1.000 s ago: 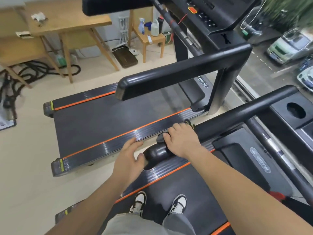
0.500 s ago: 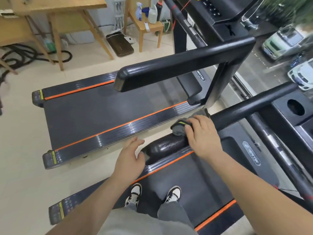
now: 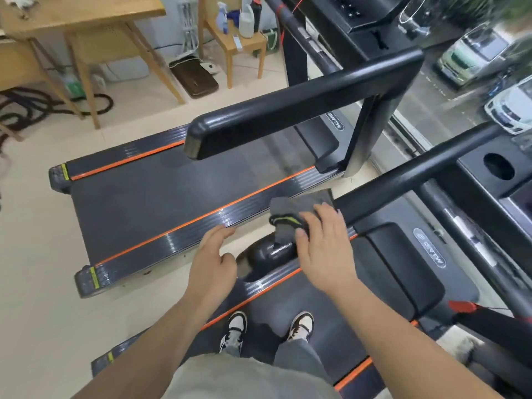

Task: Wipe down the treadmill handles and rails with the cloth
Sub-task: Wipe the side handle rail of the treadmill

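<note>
I stand on a treadmill. Its black left handrail (image 3: 403,184) runs from the console down to a rounded end (image 3: 267,251) in front of me. A grey cloth (image 3: 296,210) with a black and yellow-green edge is draped over the rail near that end. My right hand (image 3: 322,243) lies on the cloth and presses it against the rail. Just left of the rail's end hovers my left hand (image 3: 213,263), fingers apart and holding nothing. A second treadmill on the left has its own black handrail (image 3: 288,116).
The neighbouring treadmill's belt (image 3: 172,194) lies to my left across a narrow strip of floor. Wooden tables (image 3: 86,18) and a stool with spray bottles (image 3: 241,21) stand at the back. A console cup holder (image 3: 499,167) is at right. A red safety clip (image 3: 463,306) hangs at lower right.
My right hand has slid the cloth up the rail, away from its rounded end, which now shows bare. My left hand stays beside the rail's end.
</note>
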`<state>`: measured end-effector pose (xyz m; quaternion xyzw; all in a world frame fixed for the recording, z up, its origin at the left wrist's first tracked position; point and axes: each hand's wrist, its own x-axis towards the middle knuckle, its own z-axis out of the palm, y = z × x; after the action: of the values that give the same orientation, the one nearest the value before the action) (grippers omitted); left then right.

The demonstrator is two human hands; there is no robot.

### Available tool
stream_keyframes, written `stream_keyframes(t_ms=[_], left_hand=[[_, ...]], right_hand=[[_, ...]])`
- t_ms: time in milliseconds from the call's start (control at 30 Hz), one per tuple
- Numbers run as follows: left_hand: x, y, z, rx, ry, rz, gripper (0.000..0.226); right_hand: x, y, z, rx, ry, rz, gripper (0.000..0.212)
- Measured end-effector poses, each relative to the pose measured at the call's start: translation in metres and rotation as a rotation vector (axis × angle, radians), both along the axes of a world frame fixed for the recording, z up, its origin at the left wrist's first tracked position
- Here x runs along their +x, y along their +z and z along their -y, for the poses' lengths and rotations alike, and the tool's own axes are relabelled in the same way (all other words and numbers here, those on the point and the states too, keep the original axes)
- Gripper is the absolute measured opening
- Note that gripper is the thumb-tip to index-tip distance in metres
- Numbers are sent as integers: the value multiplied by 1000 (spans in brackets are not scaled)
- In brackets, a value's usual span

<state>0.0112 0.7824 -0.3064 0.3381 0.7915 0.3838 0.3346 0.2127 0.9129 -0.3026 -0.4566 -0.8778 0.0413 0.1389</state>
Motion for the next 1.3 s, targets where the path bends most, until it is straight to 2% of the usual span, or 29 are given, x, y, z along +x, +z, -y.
stream_keyframes(t_ms=[100, 200, 300, 400, 533, 667, 733, 867, 967, 1100, 1300], left_hand=[[12, 7, -1, 25, -89, -65, 60], [13, 12, -6, 58, -134, -109, 57], [10, 22, -25, 120, -129, -129, 58], [14, 39, -54, 167, -145, -124, 62], [35, 48, -92, 169, -243, -126, 54], [62, 52, -121, 169, -370, -200, 41], [72, 51, -134, 141, -378, -249, 40], [99, 52, -157, 112, -368, -238, 41], [117, 52, -178, 87, -389, -247, 46], [121, 50, -183, 71, -377, -275, 47], [99, 44, -153, 72, -341, -273, 48]], right_hand=[[10, 0, -21, 6, -194, -67, 42], [-23, -3, 16, -26, -312, -163, 42], [-54, -8, 77, -99, -285, -216, 42], [-47, -7, 99, -150, -221, -284, 47], [-26, -7, 47, -154, -278, -267, 65], [2, -7, -36, -218, -474, -339, 80], [26, -5, -73, -300, -606, -468, 79], [65, 8, -148, -599, -890, -874, 80], [72, 14, -181, -681, -1070, -971, 82], [68, 12, -162, -700, -1015, -955, 86], [24, -2, -77, -870, -1021, -1023, 80]])
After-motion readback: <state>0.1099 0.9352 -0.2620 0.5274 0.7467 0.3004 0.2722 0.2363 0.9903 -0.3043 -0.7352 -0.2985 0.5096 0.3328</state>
